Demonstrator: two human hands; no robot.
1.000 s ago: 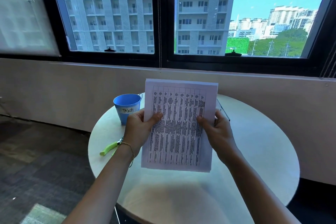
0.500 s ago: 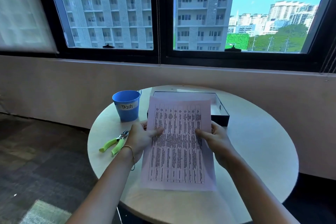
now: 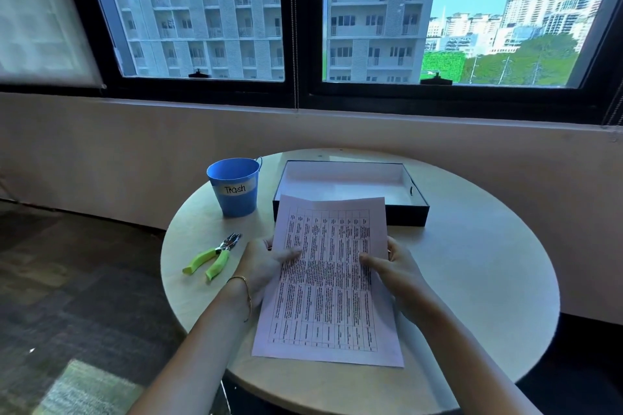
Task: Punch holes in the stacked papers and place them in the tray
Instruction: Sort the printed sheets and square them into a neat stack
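A stack of printed papers (image 3: 328,283) with a table of text lies nearly flat over the middle of the round table. My left hand (image 3: 266,266) grips its left edge, thumb on top. My right hand (image 3: 392,268) grips its right edge the same way. Behind the papers stands a black tray (image 3: 408,214) with a white inside and nothing in it. A hole punch (image 3: 212,256) with green handles lies on the table to the left of my left hand, untouched.
A blue bucket (image 3: 236,187) labelled "Trash" stands at the back left of the round table (image 3: 472,280). A wall and a wide window run behind the table. Dark carpet floor lies to the left.
The papers have come down from upright in front of my face to nearly flat over the table. Both hands kept their grip. The tray and the hole punch have come into view.
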